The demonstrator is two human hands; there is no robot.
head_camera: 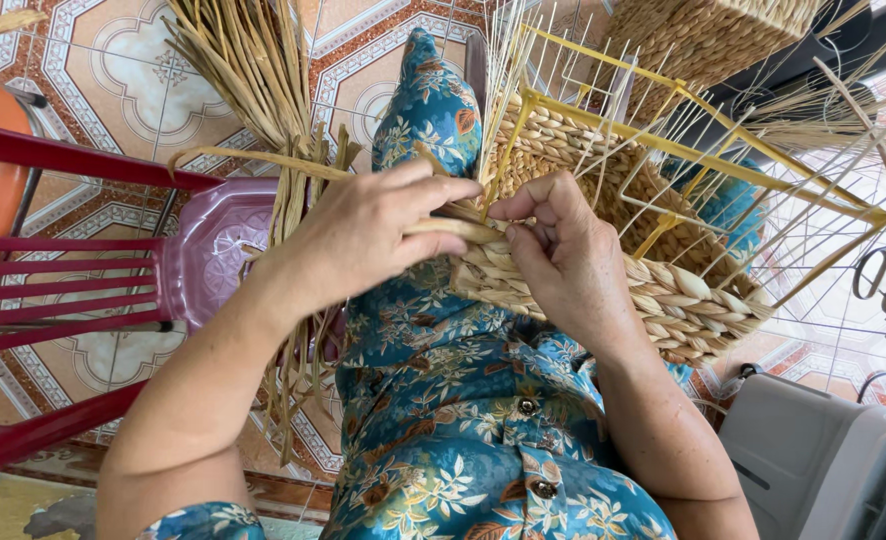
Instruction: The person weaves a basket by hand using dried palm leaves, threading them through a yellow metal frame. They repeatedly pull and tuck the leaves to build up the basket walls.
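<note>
Left hand [368, 235], right hand [563, 255] — fingers pinching straw strand [443, 228].

bright even daylight, soft shadows, sharp centre, wide-angle bending at edges, slight glare right.

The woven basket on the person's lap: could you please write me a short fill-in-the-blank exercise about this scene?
1. The half-woven basket is built on a wire frame painted ____.
2. Both hands, left hand and right hand, pinch a strand at the basket's near ____.
3. A bundle of dry straw lies across a purple plastic ____.
4. At the right edge of the view lies a pair of ____.

Missing words: yellow; rim; stool; scissors
</note>
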